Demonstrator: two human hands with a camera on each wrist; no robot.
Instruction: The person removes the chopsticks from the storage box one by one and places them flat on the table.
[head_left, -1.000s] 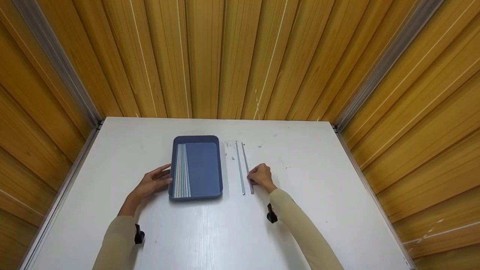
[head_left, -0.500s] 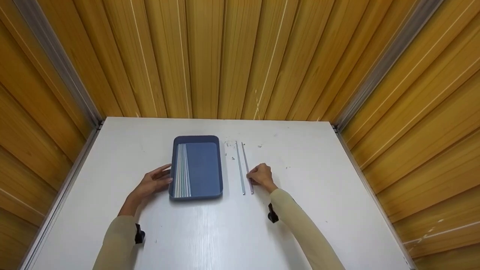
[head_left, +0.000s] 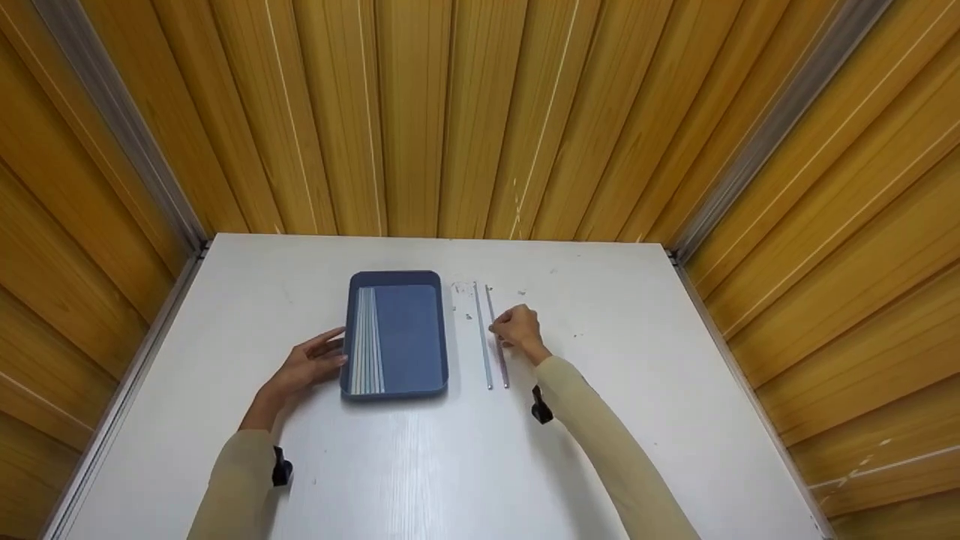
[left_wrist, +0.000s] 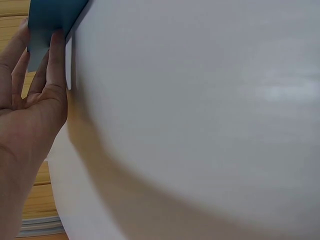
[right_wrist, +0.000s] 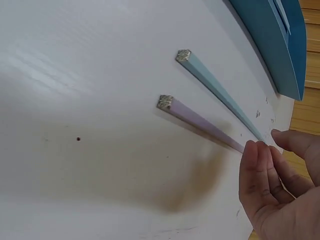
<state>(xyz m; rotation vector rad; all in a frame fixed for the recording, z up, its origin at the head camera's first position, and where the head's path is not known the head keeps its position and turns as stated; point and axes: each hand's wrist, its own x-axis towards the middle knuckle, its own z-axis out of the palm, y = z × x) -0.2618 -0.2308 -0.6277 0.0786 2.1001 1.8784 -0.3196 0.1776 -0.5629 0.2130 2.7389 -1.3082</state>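
Observation:
A blue tray (head_left: 409,337) lies on the table with several pale chopsticks (head_left: 367,345) along its left side. My left hand (head_left: 304,369) rests against the tray's left wall, fingers fairly straight; the left wrist view shows them touching the blue wall (left_wrist: 50,17). Right of the tray lie two chopsticks, one light blue (right_wrist: 212,87) and one lilac (right_wrist: 200,121), roughly side by side with speckled square ends toward me. Over the lilac one is my right hand (head_left: 519,330), its thumb and fingertips slightly apart. The fingers hide part of that chopstick.
The white table (head_left: 420,472) has small dark marks (head_left: 469,316) near the chopsticks' far ends. Wood-patterned walls (head_left: 450,112) stand behind and on both sides, with grey metal posts (head_left: 742,180) in the corners.
My right hand has moved away from me along the lilac chopstick, toward its far end. Left hand, tray and chopsticks stay in place; the head view shifts slightly.

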